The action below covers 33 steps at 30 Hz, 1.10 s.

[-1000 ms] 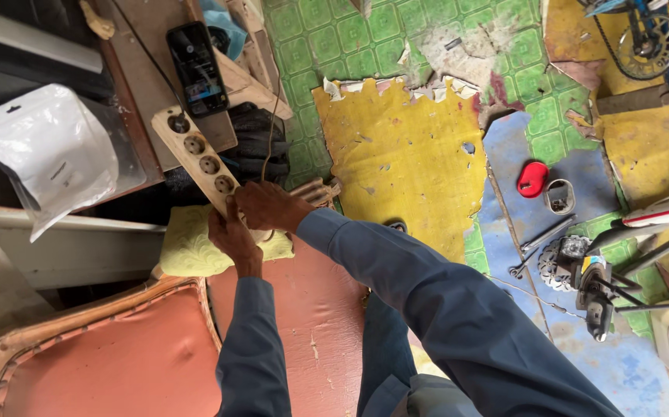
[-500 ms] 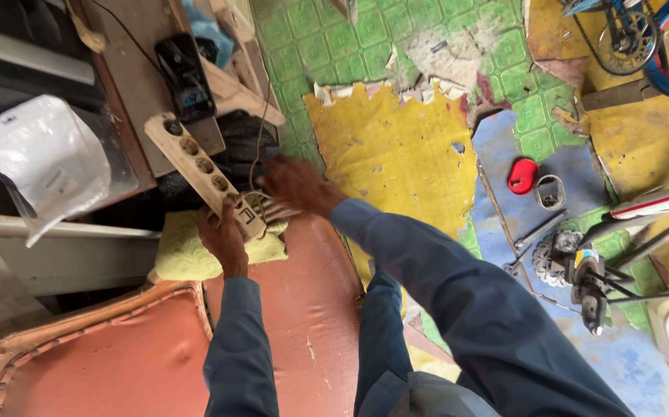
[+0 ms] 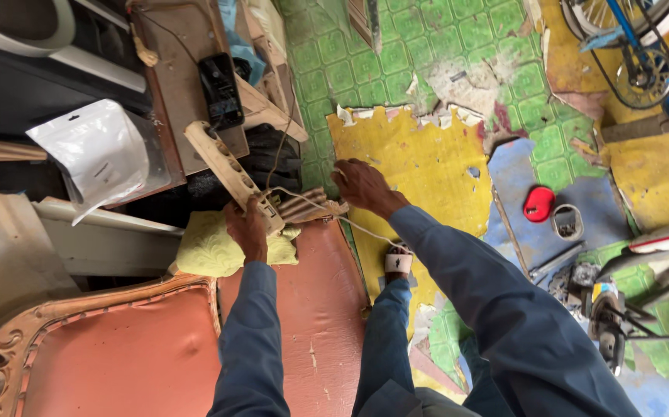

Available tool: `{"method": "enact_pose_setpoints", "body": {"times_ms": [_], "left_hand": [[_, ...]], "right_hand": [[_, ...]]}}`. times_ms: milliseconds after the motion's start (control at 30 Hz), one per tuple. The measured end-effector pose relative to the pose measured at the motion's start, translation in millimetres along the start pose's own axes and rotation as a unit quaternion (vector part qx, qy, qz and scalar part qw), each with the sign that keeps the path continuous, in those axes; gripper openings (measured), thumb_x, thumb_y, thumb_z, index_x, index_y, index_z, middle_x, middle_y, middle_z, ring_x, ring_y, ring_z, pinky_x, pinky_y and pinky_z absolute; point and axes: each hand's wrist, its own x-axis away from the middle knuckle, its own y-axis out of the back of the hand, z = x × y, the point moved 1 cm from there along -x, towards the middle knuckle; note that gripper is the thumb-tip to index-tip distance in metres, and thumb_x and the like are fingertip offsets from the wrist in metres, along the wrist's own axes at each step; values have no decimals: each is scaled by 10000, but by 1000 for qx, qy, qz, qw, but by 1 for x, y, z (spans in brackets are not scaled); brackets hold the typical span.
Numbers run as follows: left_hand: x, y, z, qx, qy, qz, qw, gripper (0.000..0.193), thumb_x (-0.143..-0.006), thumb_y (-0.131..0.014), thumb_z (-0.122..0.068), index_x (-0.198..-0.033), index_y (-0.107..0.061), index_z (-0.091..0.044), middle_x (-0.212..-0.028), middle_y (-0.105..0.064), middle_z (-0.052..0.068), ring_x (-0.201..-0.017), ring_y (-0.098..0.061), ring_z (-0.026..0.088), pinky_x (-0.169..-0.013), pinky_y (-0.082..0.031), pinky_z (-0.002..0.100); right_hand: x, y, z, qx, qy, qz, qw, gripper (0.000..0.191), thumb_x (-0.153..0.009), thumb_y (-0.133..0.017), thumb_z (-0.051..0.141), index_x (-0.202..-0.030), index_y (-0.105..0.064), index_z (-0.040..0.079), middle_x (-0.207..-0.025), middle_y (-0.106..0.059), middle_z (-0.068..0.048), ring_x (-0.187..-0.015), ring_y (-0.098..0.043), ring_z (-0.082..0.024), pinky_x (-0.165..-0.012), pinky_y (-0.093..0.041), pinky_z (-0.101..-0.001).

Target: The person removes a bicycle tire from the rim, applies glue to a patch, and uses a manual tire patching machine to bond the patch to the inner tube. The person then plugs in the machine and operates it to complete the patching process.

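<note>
Left hand point(image 3: 246, 229) grips the power strip point(image 3: 230, 171) steady over the cushion point(image 3: 209, 249), while right hand point(image 3: 359, 184) apparently pinches its cord point(image 3: 365, 230) taut.

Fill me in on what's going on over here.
A person in blue sleeves stands over a reddish chair seat. The left hand grips the near end of a beige power strip above a yellow cushion. The right hand holds a thin white cord running from the strip. Tools lie on the patchy floor to the right.
</note>
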Motion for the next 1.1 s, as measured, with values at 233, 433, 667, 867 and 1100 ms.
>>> {"method": "enact_pose_setpoints", "body": {"times_ms": [233,433,667,867,1100], "left_hand": [[-1,6,-5,-24,-1,17,1000,472,-976,-628,-247,-1360,-550,16,-1110,-726,215,-905,-729,326,-780,-558,432],[-15,11,19,-25,69,29,997,449,-997,-563,-285,-1348,-545,-6,-1002,-722,203,-775,-709,302,-659,-535,450],[-31,14,46,96,81,34,992,304,-1038,-508,-281,-1165,-597,-19,-849,-532,38,-710,-463,148,-648,-437,355],[-37,13,51,113,162,35,980,286,-1025,-510,-267,-1132,-609,-21,-781,-469,56,-657,-421,156,-588,-392,353],[-46,15,52,155,156,24,975,278,-974,-515,-235,-1130,-609,-25,-835,-583,49,-684,-509,134,-604,-458,350]], "right_hand": [[-34,2,32,-85,32,-24,996,392,-958,-659,213,-1283,-608,-1,-1095,-716,-260,-951,-704,-420,-811,-560,-503],[-136,-50,73,-139,24,-12,990,501,-948,-692,196,-1378,-547,-17,-1160,-719,-247,-1012,-734,-382,-801,-613,-462],[-212,-94,100,-200,33,-11,979,678,-901,-782,263,-1408,-476,-67,-1054,-739,-246,-979,-753,-325,-792,-656,-411],[-238,-97,116,-167,-9,11,986,653,-863,-801,251,-1369,-528,-58,-940,-777,-221,-858,-775,-282,-698,-647,-386],[-287,-121,113,-84,73,-103,988,491,-770,-884,337,-1163,-697,110,-965,-767,-147,-750,-726,-300,-637,-581,-447]]}}
